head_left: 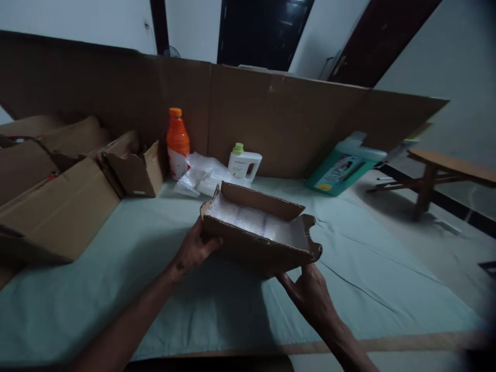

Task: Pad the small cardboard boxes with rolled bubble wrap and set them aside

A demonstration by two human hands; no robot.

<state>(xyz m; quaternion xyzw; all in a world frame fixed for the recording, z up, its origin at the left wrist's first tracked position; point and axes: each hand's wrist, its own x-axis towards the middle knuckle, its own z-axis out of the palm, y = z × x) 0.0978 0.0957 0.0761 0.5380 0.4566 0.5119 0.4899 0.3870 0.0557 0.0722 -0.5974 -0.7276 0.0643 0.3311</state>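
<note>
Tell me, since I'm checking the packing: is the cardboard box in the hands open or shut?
Open: the cardboard box shows raised flaps and white bubble wrap inside.

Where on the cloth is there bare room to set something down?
Bare cloth lies right of the held box, below the teal jug. More in front of the left hand. It is crowded at the back wall: orange bottle, plastic wrap, white bottle, open cartons on the left.
</note>
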